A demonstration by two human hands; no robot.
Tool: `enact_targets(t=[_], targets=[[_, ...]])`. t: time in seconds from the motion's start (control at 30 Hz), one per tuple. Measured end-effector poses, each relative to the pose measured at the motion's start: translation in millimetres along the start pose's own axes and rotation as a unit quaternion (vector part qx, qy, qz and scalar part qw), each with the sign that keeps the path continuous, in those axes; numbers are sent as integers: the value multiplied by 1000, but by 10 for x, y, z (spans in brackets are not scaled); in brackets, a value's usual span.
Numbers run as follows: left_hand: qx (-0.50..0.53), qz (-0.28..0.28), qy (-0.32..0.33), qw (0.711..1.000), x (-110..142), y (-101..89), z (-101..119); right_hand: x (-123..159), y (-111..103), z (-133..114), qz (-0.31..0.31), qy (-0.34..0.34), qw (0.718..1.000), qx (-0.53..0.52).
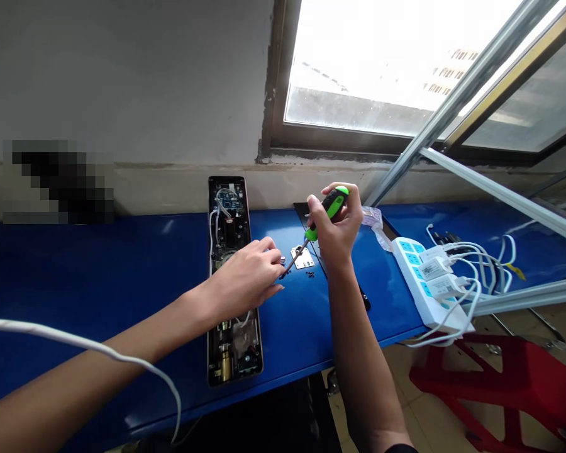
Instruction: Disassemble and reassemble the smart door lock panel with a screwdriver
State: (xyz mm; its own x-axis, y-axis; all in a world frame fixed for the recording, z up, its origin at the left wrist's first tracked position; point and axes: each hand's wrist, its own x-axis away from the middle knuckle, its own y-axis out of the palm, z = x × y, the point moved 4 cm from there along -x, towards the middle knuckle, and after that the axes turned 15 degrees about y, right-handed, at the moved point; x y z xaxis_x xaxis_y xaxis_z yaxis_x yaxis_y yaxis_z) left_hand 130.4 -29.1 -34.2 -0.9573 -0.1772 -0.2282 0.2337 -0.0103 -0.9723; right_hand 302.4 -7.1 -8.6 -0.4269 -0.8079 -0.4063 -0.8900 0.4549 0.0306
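Evidently the right hand (339, 229) has its fingers wrapped around a screwdriver (330, 211), whose chunky handle mixes bright green with black, and its thin metal shaft slants down toward the fingertips of the left hand (249, 270). That left hand arches over the middle of an open device (228, 236), fingers bent and thumb held a little apart; whether they pinch anything small at the screwdriver's tip cannot be told. The device lies on the glossy blue table (160, 264), just left of the screwdriver: a long, narrow dark casing with rounded corners, its far end showing a bluish circuit board (231, 200) with thin white wires, its near end a shiny brass-coloured cylinder (225, 366). Near the shaft lies a flat white plate (304, 258), squarish and pierced with holes, and just below it sit tiny dark screws (310, 274) (mere specks at this size). Farther right, a smooth white power strip (412, 270) bears blocky white adapters (436, 269) and looping cables. Beyond the table's edge stands a red stool (523, 371), while a smooth, thick white cord (75, 340) curves across the left forearm.
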Motion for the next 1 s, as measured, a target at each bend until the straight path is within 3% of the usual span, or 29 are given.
enact_targets(t=[0.3,0.43,0.67,0.87,1.0], targets=[[0,176,-63,982,573,-156,127,237,272,-202,73,0,995,-61],[10,224,-71,972,761,-152,109,313,382,-212,87,-3,993,-85],[24,263,-71,962,1034,-44,36,352,535,-39,90,36,990,-106],[76,354,-100,927,1214,13,-14,355,530,179,97,80,984,-127],[110,381,-140,907,1255,40,-2,379,511,239,97,111,980,-132]])
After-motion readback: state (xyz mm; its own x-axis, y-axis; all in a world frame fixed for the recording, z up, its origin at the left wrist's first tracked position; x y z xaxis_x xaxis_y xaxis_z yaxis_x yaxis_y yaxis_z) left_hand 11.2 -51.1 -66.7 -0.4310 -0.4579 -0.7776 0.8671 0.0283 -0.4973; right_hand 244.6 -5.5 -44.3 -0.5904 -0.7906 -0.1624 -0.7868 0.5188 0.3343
